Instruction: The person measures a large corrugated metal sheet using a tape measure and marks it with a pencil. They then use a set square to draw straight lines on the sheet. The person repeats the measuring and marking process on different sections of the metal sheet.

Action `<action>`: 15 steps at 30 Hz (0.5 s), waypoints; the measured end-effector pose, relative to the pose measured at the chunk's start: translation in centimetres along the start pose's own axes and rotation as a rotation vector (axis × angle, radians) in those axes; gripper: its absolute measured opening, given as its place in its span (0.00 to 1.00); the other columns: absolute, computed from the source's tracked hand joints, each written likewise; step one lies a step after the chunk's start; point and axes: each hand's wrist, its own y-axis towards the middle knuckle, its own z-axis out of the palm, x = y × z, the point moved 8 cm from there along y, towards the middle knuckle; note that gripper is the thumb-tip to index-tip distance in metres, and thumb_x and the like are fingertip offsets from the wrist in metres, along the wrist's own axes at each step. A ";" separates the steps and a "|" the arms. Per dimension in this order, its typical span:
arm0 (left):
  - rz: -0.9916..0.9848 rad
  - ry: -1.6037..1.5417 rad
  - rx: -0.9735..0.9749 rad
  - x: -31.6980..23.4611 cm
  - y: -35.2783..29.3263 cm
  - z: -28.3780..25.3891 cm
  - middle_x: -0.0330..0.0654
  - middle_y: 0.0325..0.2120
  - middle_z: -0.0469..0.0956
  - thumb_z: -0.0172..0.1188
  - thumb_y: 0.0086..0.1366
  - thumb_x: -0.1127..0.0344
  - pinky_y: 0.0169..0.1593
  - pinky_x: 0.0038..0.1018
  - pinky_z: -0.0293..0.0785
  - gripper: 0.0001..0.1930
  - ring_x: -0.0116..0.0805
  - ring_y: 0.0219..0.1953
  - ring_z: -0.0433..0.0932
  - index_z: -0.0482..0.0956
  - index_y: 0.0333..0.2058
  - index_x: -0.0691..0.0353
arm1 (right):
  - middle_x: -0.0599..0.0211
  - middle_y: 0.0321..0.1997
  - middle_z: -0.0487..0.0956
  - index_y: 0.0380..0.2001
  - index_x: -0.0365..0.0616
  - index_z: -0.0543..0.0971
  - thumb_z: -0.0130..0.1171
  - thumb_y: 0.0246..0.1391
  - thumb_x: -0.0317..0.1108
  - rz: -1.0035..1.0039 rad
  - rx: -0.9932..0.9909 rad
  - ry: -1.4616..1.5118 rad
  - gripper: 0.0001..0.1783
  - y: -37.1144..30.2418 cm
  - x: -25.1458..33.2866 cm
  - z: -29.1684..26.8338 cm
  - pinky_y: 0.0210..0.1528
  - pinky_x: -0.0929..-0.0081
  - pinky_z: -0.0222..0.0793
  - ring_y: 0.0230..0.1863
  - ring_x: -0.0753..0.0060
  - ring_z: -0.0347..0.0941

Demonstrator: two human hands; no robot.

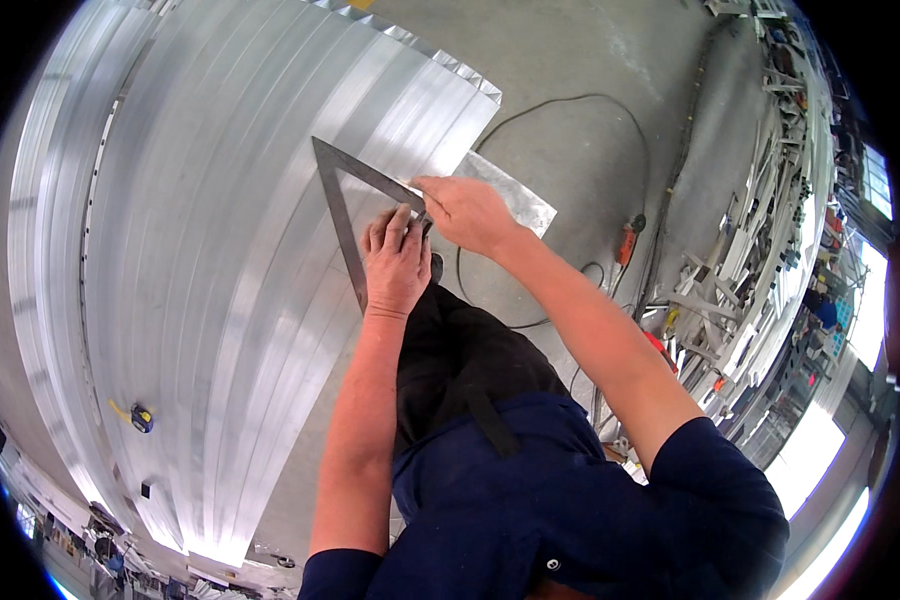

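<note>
A dark metal set square (344,227), triangular with an open middle, lies on a wide layer of silvery aluminium profiles (220,200). Over its near side is my left hand (397,262), with bent fingers gripping the square by its edge. My right hand (467,214) is closed just to the right, its index finger extended to the square's upper edge near the profiles' side. A small dark thing shows between the two hands. What the right fingers hold, if anything, is hidden.
A yellow-and-dark tape measure (141,418) rests on the profiles at lower left. A pale metal sheet (512,192) juts out by my right hand. A cable (610,98) loops over the floor to an orange power tool (628,243). Racks of offcuts (730,290) line the right.
</note>
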 end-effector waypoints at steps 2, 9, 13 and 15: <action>-0.002 -0.003 0.005 0.0 0.1 -0.1 0.40 0.53 0.71 0.64 0.52 0.69 0.57 0.42 0.63 0.17 0.46 0.54 0.69 0.78 0.43 0.57 | 0.51 0.40 0.81 0.47 0.43 0.78 0.46 0.58 0.34 -0.046 -0.023 0.013 0.17 1.3 0.4 0.2 0.45 0.56 0.72 0.42 0.47 0.76; -0.007 -0.001 0.015 0.0 0.1 -0.1 0.41 0.53 0.71 0.63 0.52 0.68 0.58 0.42 0.62 0.16 0.45 0.55 0.69 0.78 0.42 0.59 | 0.50 0.34 0.81 0.43 0.44 0.81 0.50 0.52 0.32 -0.084 0.156 -0.178 0.16 2.2 0.6 -0.2 0.40 0.56 0.73 0.37 0.47 0.77; -0.005 0.003 0.017 -0.1 0.2 0.0 0.42 0.53 0.71 0.62 0.53 0.67 0.58 0.43 0.62 0.14 0.45 0.55 0.68 0.79 0.39 0.62 | 0.47 0.32 0.80 0.36 0.45 0.81 0.49 0.49 0.31 -0.123 0.399 -0.394 0.14 -2.3 -1.5 -1.4 0.38 0.52 0.73 0.35 0.46 0.77; 0.000 0.003 0.020 -0.2 0.2 0.0 0.42 0.53 0.71 0.63 0.53 0.68 0.58 0.43 0.62 0.14 0.46 0.55 0.68 0.79 0.40 0.62 | 0.47 0.33 0.80 0.38 0.44 0.80 0.48 0.50 0.31 0.004 0.418 -0.363 0.15 -5.2 -3.7 -1.9 0.39 0.53 0.73 0.36 0.46 0.77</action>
